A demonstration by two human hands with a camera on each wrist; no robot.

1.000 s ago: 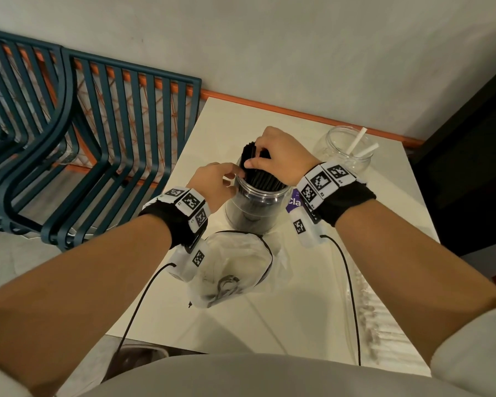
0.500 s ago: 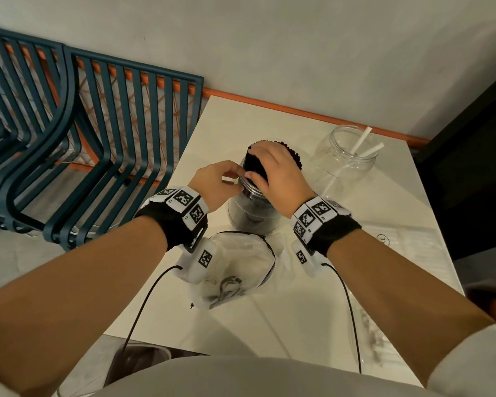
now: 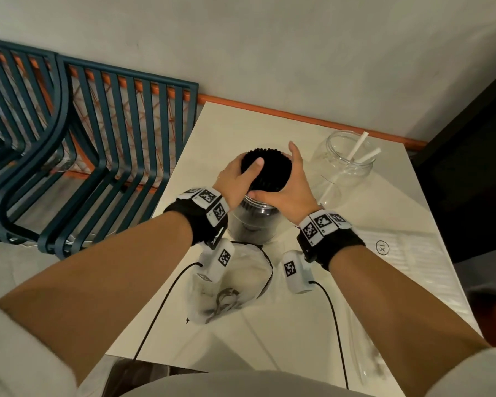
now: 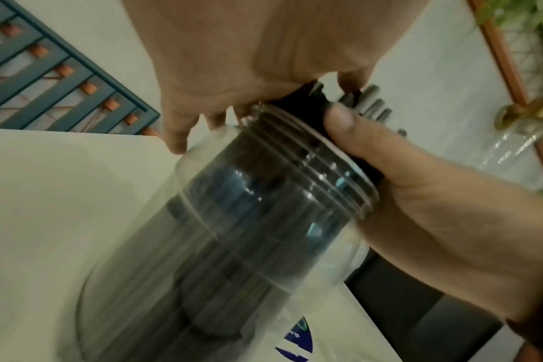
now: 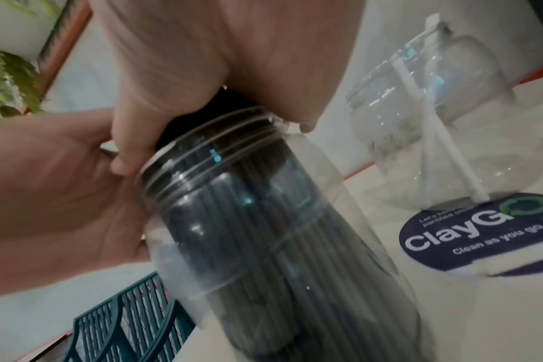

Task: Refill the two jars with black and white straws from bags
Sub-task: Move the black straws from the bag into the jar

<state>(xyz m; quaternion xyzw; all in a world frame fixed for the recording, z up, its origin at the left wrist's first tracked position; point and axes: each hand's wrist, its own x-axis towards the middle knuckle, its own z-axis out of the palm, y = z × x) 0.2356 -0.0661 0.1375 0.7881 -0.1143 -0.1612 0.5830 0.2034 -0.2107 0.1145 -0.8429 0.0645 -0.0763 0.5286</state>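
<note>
A thick bundle of black straws (image 3: 269, 171) stands upright in a clear jar (image 3: 252, 227) near the table's middle, its tops fanned out above the rim. My left hand (image 3: 239, 173) grips the bundle from the left, thumb lying across the straw tops. From the right, my right hand (image 3: 294, 180) cups it, thumb along the near side. The wrist views show the jar (image 4: 248, 220) (image 5: 264, 220) packed with dark straws and both hands just above its threaded neck. Behind to the right a second clear jar (image 3: 341, 167) holds two white straws (image 3: 359, 147).
An empty crumpled plastic bag (image 3: 235, 285) lies in front of the jar. A flat bag of white straws (image 3: 410, 253) marked XL lies at the right of the white table (image 3: 312, 325). A round ClayGo sticker (image 5: 481, 232) sits beside the jars. Blue slatted chairs (image 3: 98, 156) stand left.
My right hand slid off the top of the straws to their right side. My left hand left the jar's rim and took the bundle from the left. The straw tops now show.
</note>
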